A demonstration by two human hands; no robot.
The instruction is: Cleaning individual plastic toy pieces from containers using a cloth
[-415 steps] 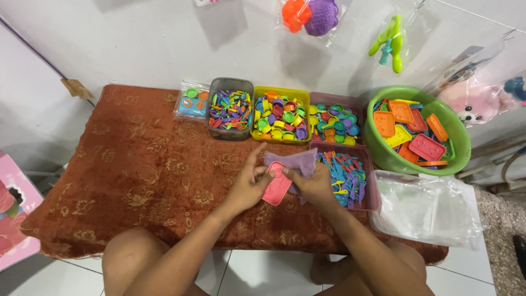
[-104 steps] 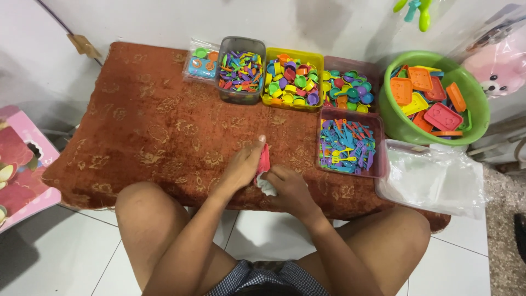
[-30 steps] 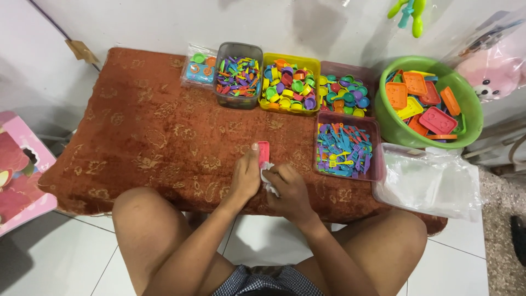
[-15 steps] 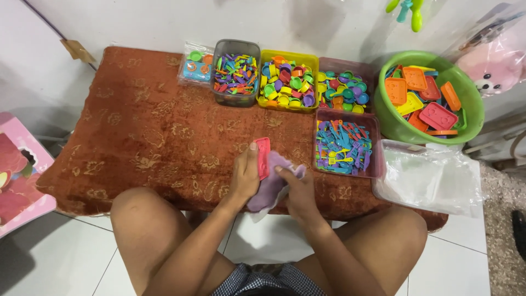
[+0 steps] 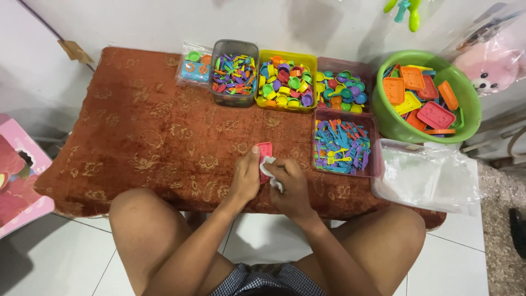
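fingers of both hands pinch a pink tray (image 5: 265, 154) (white cloth (image 5: 269, 171) against it).

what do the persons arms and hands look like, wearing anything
Both arms are bare, with no sleeves in view. The left hand and right hand carry no gloves, rings, watch or bracelets that show. Only checked shorts are visible below.

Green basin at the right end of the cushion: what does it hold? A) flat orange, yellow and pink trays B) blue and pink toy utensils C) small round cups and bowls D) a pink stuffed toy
A: the green basin holds flat orange, yellow and pink trays.
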